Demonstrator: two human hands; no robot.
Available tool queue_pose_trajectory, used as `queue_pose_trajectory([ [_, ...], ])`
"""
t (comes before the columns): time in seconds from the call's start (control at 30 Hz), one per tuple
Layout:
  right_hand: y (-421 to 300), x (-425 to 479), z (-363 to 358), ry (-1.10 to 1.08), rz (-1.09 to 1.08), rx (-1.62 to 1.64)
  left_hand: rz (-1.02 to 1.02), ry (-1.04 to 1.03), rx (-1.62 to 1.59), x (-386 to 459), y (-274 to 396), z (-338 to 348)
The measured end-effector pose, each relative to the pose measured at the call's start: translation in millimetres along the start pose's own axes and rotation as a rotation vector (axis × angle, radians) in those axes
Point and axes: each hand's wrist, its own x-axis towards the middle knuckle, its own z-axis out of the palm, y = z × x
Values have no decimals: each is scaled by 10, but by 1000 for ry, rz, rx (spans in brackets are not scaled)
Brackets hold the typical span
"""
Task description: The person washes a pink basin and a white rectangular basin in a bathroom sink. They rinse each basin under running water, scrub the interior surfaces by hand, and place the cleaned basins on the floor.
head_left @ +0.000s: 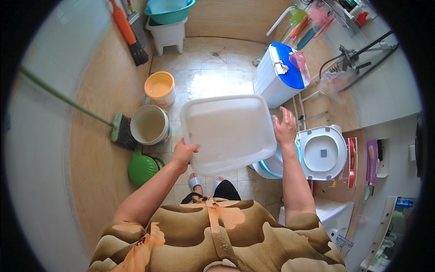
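A rectangular, translucent white plastic tub [227,131] is held up in front of me, above the tiled floor. My left hand [184,153] grips its left rim, with the thumb on the near side. My right hand [286,127] is at the tub's right edge with its fingers apart; whether it touches the rim I cannot tell. Beneath the right forearm, a light-blue tub [270,166] is partly covered by the white one. Just right of it is the toilet [322,153], its seat visible.
Left of the tub are a white bucket [149,124], an orange-topped bucket [159,85], a green plastic basin [144,170] and a broom [119,127]. A blue-lidded washing machine [278,73] stands ahead right. Basins [170,13] sit on a white stool [166,32]. A washbasin [334,214] is at right.
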Motion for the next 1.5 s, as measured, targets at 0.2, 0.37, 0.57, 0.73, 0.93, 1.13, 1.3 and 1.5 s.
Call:
queue_pose_trajectory([
  [0.2, 267, -154, 617, -376, 333, 421, 9, -54, -73, 555, 132, -311],
  [0.37, 74, 53, 893, -144, 282, 350, 18, -81, -6, 1008, 475, -457],
  [0.57, 31, 354, 1015, -19, 373, 344, 100, 6, 189, 1574, 798, -421],
  [0.73, 138, 505, 1080, 149, 371, 240, 102, 10, 527, 2013, 1116, -184],
  [0.93, 385, 512, 1149, 157, 550, 148, 293, -245, 743, 2690, 1256, -77],
  [1.13, 331, 476, 1164, 139, 639, 39, 174, -362, 888, 3095, 1357, 60],
  [1.3, 465, 272, 1147, 111, 708, 1, 21, -545, 1168, 3258, 1398, 282],
  [1.5, 526, -68, 1103, -45, 843, -136, -344, -755, 1160, 3645, 855, 450],
])
